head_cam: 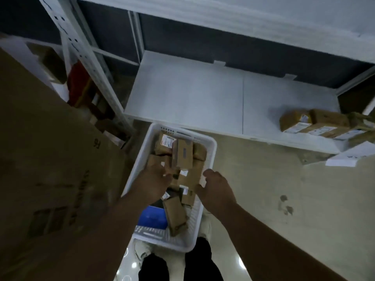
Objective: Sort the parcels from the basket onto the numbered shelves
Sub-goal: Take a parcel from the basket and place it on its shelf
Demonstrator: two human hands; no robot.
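**Both hands down in the basket, an upright parcel just beyond the left fingers**

Plainly, the pick turns on the small brown parcel point(182, 154) standing on end near the middle of the white basket point(211, 151). Its long axis runs up and away from the person, and it leans on the pile behind it. It lies just ahead of, and a little to the right of, the left hand point(154, 177), which is the nearer of the two. The left fingers reach in among the boxes at its foot; they look curled toward it, but blur and the parcels hide whether they are clamped on anything, so I cannot tell.

The right hand point(216, 185) sits at the basket's right wall, its fingers bent down over the edge of a flat parcel point(187, 179) lying across the middle. Whether that is a grip or only a touch I also cannot tell.

The basket itself rests on the floor in front of the person's feet and is well filled: labelled brown cartons heaped at the far end, a long carton point(174, 216) leaning near the close end, and a blue packet point(153, 217) beside it.

Beyond the basket, the low white shelf point(192, 94) carries a row of brown parcels point(316, 124) only at its right end. A large cardboard sheet point(50, 159) stands at the left.
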